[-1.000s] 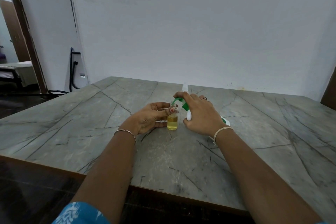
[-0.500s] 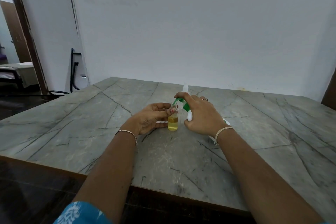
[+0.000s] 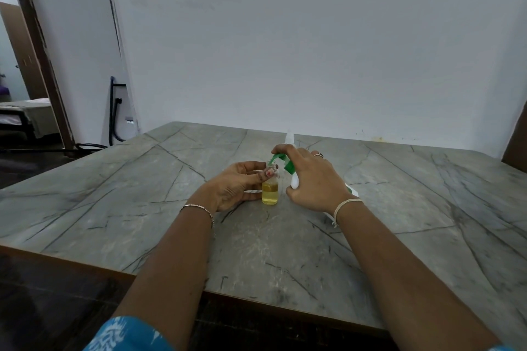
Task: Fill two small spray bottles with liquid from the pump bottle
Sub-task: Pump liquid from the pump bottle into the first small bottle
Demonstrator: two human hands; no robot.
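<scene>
Filling the first small spray bottle (image 3: 270,194) looks to be the step in hand. It stands upright with its top off, about midway between the near and far edges of the tabletop (image 3: 142,208). Yellow liquid reaches roughly halfway up its clear wall. The left hand (image 3: 236,185) steadies it, with thumb and fingers curled round its upper part just below the mouth.

The right hand (image 3: 313,179) grips the pump bottle (image 3: 293,181), which is tilted towards the small bottle. Its white body runs back under the palm towards the right edge. The forefinger lies over the green pump head (image 3: 288,165), and the spout reaches to the small bottle's mouth. Whether liquid is running at this instant is too fine to see.

Behind the hands, nearer the far edge, a small white-topped thing (image 3: 289,137) stands upright. It may be the second spray bottle, but too little of it shows to be sure.

By my reckoning the task is under halfway done, with one bottle part-filled and the other not started. The next move calls for more short presses on the pump with the spout kept right over that narrow mouth. The left hand should hold firm so the light bottle neither tips nor slides. It would be wise to stop short of the neck, leaving room for the sprayer to go back on.
</scene>
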